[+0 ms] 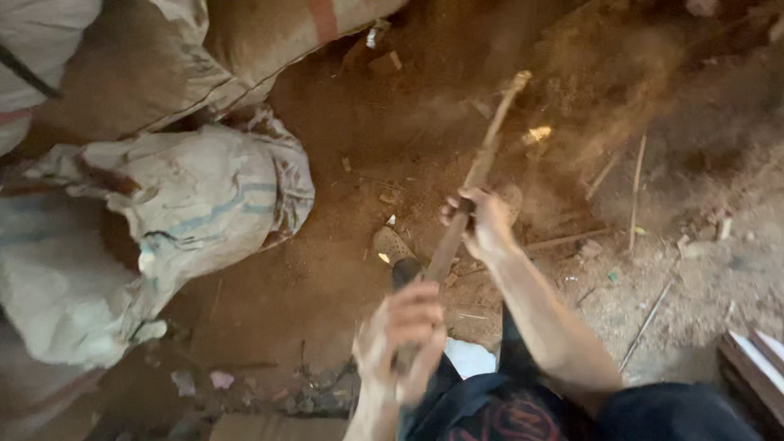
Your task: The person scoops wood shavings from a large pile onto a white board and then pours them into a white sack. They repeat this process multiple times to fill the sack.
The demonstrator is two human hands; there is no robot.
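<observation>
Head view: looks down past dark clothing at two bare hands on one long wooden stick (pixel 478 175) above a dirt floor (pixel 327 269).
Stick's place: it runs on a slant from the left hand (pixel 404 339), low and near the body, up through the right hand (pixel 482 224) and on beyond it, its far tip well past the right hand over the dusty ground.
Left hand: clenched round the stick's near end, fingers curled over it, knuckles toward the camera; the wrist comes up from the lower edge of the picture.
Right hand: closed round the stick's middle part, further from the body than the left; the forearm stretches out straight from the lower right.
Stick's look: thin, brown, rough and a little crooked, paler at the far tip; the part between the hands looks darker and flatter, and blur hides its finer detail.
Under the hands: a foot in a pale perforated shoe (pixel 394 245) stands just beside the stick's lower stretch, left of the right hand.
Left of the hands: large worn woven sacks (pixel 196 196), well apart from the stick.
Right of the hands: thin loose twigs (pixel 635 192) lie scattered on the dirt, and dust hangs beyond the stick's tip.
</observation>
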